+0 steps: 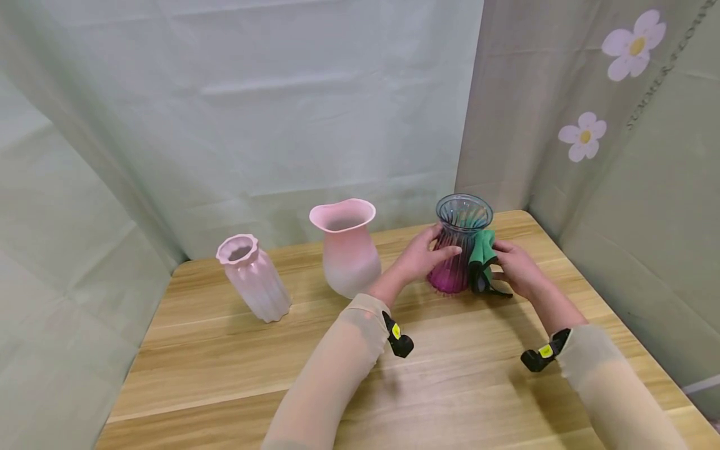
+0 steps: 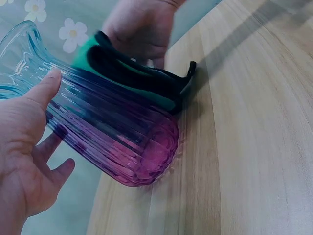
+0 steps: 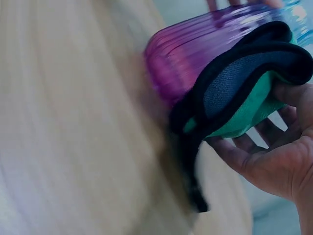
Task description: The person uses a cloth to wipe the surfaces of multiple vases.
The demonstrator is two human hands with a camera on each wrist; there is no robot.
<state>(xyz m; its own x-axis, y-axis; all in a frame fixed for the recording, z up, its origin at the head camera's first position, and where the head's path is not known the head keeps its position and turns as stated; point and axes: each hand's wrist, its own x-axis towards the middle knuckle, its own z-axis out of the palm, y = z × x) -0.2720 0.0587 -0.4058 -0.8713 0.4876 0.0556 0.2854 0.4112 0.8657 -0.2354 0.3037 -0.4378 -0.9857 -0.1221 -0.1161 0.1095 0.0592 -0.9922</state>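
A ribbed glass vase point(image 1: 452, 253), bluish at the flared rim and magenta at the base, stands at the table's back right. My left hand point(image 1: 417, 255) grips its left side, the thumb across the front; in the left wrist view the thumb lies along the glass point(image 2: 117, 132). On the other side, my right hand point(image 1: 520, 270) holds a folded green cloth point(image 1: 482, 249) with black edging and a dark strap against the vase. The right wrist view shows the cloth's point(image 3: 239, 85) grey-black layer facing the glass, pinched between thumb and fingers. The vase hides part of the left fingers.
A pink-to-white vase point(image 1: 353, 256) with a wavy, flared mouth stands left of my left forearm. Farther left is a slimmer, fluted pale pink vase point(image 1: 259, 281). The wooden table point(image 1: 225, 375) meets fabric curtains point(image 1: 281, 112) at its back and sides.
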